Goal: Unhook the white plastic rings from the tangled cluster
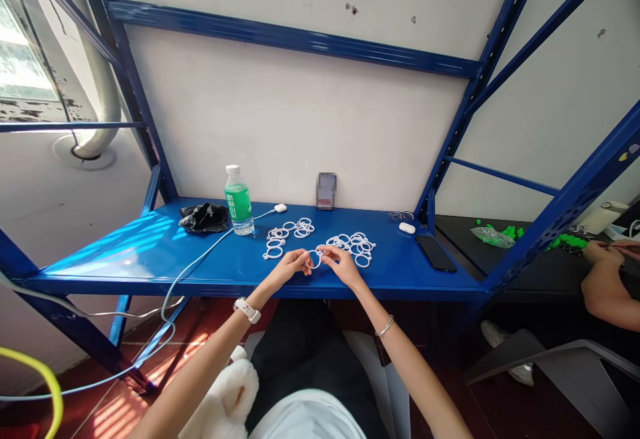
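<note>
Both my hands meet over the front of the blue shelf (150, 252). My left hand (293, 264) and my right hand (339, 260) each pinch the same white plastic ring (314, 258) between fingertips. Just behind my right hand lies a pile of several white rings (356, 244). A second group of white rings (286, 234) lies behind my left hand. A watch sits on my left wrist and a bracelet on my right.
A green-labelled water bottle (239, 208), a crumpled black bag (204, 217), a white charger cable (200, 259), a small upright card (326, 190), a white earbud case (407, 228) and a black phone (436, 253) lie on the shelf. Another person's arms (607, 282) work at right beside green parts (505, 232).
</note>
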`<state>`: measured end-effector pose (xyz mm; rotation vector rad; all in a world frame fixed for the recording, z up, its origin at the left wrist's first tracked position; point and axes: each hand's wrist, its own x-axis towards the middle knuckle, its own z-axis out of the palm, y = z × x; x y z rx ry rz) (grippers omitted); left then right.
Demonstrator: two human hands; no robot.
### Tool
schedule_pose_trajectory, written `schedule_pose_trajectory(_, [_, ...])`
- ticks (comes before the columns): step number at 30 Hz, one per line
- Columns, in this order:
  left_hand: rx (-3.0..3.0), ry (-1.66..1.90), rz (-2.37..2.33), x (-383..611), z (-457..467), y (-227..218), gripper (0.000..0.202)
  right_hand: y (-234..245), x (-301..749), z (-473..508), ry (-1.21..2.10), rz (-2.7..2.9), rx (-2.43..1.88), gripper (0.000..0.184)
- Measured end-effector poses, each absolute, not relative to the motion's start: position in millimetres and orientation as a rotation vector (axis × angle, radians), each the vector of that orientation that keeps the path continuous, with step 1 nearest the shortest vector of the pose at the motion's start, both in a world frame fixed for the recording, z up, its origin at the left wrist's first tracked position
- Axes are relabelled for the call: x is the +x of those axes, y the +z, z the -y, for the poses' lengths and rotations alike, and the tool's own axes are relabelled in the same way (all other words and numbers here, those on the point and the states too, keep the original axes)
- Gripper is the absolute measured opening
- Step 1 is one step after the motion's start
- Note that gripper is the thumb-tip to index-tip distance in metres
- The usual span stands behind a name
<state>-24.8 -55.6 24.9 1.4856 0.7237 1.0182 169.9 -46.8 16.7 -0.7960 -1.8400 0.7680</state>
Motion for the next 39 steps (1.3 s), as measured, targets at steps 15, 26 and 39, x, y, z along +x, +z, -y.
schedule_pose_trajectory(15, [1.78, 1.091, -0.901, -17, 56, 14, 0.062, 13, 171, 43, 0.683, 1.751, -0.892, 0.023])
schedule_pose_trajectory(26, [1.868, 1.147, -1.011, -19, 54, 10, 0.059, 15, 169, 46, 0.685, 1.777, -0.846, 0.022])
schedule_pose_trajectory(39, [1.896, 1.168, -0.969, -18, 57, 12, 0.053, 16, 169, 47, 0.64, 1.769, -0.858, 0.02])
